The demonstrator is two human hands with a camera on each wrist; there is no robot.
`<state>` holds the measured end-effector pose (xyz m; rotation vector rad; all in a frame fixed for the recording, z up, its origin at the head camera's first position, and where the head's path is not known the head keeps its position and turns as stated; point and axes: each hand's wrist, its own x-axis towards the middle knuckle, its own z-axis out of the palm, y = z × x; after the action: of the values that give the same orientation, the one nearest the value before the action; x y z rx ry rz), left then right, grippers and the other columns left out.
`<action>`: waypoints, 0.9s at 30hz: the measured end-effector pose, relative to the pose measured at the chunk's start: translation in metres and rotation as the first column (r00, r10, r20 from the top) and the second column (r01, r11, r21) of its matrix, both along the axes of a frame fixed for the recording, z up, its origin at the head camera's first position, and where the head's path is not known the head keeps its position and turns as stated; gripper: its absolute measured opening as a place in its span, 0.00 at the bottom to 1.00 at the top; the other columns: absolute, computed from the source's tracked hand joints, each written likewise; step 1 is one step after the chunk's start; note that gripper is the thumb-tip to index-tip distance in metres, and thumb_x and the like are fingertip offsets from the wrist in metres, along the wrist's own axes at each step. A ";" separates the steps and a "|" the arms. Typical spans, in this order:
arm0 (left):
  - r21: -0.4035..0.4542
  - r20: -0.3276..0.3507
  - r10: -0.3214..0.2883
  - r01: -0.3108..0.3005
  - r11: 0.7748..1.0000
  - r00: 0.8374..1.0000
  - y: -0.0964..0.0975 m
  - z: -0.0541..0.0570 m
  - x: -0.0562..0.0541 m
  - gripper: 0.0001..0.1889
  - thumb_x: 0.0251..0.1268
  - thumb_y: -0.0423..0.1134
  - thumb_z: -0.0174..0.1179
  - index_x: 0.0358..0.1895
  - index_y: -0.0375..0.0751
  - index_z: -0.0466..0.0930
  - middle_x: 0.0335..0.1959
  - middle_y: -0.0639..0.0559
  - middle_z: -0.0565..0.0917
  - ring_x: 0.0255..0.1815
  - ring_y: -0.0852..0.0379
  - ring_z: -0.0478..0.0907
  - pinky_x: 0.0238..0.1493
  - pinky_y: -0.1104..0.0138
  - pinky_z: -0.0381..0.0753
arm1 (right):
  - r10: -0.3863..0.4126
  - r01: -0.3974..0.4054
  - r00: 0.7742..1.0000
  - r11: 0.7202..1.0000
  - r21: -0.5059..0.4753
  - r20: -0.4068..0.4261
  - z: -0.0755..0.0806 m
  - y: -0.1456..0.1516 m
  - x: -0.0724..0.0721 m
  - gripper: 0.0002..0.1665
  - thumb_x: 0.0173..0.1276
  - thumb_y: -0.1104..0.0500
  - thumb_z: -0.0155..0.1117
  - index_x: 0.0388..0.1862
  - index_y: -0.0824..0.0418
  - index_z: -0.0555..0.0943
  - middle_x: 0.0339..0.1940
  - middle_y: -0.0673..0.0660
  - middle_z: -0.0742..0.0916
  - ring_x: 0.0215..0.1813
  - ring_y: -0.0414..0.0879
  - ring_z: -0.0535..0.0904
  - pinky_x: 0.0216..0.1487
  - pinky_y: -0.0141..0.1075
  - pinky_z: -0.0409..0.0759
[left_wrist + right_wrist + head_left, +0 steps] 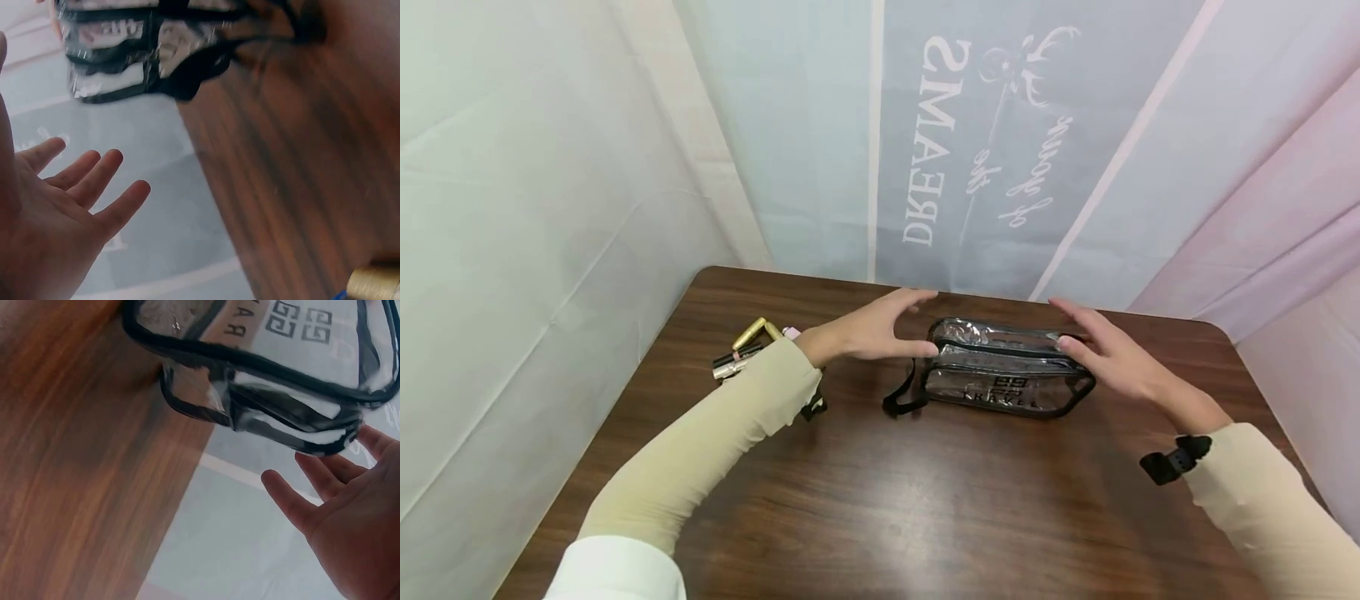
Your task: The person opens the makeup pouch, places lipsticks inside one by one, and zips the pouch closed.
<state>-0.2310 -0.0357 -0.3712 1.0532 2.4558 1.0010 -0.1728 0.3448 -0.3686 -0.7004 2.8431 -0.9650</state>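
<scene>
A clear zip pouch (1003,375) with black trim, a black wrist strap and dark lettering lies on the table between both hands. At the pouch's left end is my left hand (876,327), its fingers extended and spread, the thumb pointing at the pouch's corner. Bare palm and straight fingers of that hand show below the pouch in the left wrist view. Beside the other end, my right hand (1108,354) has thumb and fingers stretched apart, with nothing in its grasp. In the right wrist view its fingertips (278,484) are close by the pouch's edge.
Gold tubes (748,334) and a black-and-silver tube (735,363) lie at the table's left, partly hidden behind the left sleeve. A printed cloth (820,142) hangs along the far edge of the brown wooden table (880,500), with pale cloth on both sides.
</scene>
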 end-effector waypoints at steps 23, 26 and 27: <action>0.202 0.072 0.036 -0.049 0.978 0.997 0.021 -0.053 0.017 0.50 0.63 0.45 0.74 0.82 0.44 0.51 0.74 0.45 0.68 0.74 0.52 0.66 0.73 0.58 0.65 | 0.013 -0.015 0.999 0.999 -0.042 -0.050 -0.025 -0.001 0.013 0.55 0.65 0.59 0.75 0.84 0.46 0.54 0.76 0.64 0.66 0.72 0.62 0.64 0.62 0.50 0.65; 0.193 0.087 0.041 -0.057 0.979 0.995 0.017 -0.056 0.020 0.49 0.64 0.47 0.72 0.82 0.45 0.50 0.77 0.46 0.64 0.75 0.52 0.64 0.73 0.56 0.64 | 0.018 -0.020 0.998 0.999 -0.028 -0.056 -0.027 -0.003 0.014 0.55 0.63 0.58 0.77 0.83 0.51 0.56 0.76 0.63 0.67 0.70 0.59 0.66 0.60 0.39 0.65; 0.188 0.093 0.043 -0.060 0.980 0.995 0.016 -0.056 0.022 0.49 0.64 0.47 0.72 0.82 0.45 0.50 0.78 0.46 0.63 0.76 0.51 0.62 0.73 0.55 0.64 | 0.020 -0.021 0.998 1.000 -0.022 -0.056 -0.027 -0.004 0.014 0.54 0.63 0.58 0.77 0.83 0.52 0.57 0.75 0.62 0.67 0.69 0.58 0.67 0.59 0.36 0.65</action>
<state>-0.2093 -0.0198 -0.4275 0.9828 2.3635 1.2930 -0.1589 0.3411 -0.3960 -0.7685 2.8708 -0.9911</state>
